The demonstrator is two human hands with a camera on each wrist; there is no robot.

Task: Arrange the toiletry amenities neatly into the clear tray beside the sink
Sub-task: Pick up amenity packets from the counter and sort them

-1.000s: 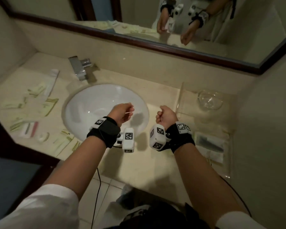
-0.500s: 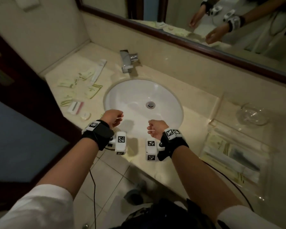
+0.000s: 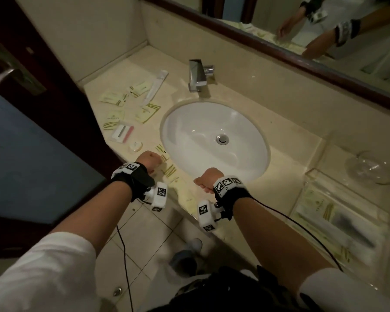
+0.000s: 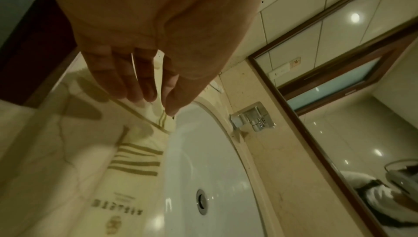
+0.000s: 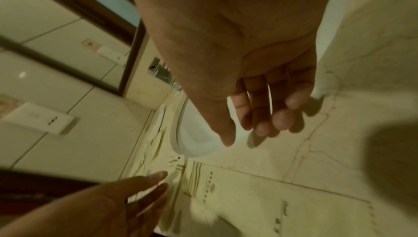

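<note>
L hand (image 3: 149, 161) is down on the bench (image 3: 286, 176) at the front-left of the sink (image 3: 212, 140). Its grip looks closed on the long packet (image 4: 133, 160): fingertips (image 4: 135, 96) on top of the striped end, thumb under the edge, so prob. a pinch to peel the flat thing off the stone, since there's no thickness to grab otherwise. R hand (image 3: 208, 180) hovers just beside the basin's front rim, grip slack and empty, fingers loosely curled; likely waiting to take the free end. The packet lies flat w/ its long axis along the bench's front strip, between basin and edge. The striped end points toward L hand and the other loose amenities (image 3: 144, 112) farther left; the logo end points toward R hand. The clear tray (image 3: 311, 174) sits on the far side of the sink, well apart, already holding some packets laid lengthwise. I'd judge this one should go in parallel to those, so the grip at one end suits swinging it round. A glass bowl (image 3: 372, 166) stands just behind the tray.
</note>
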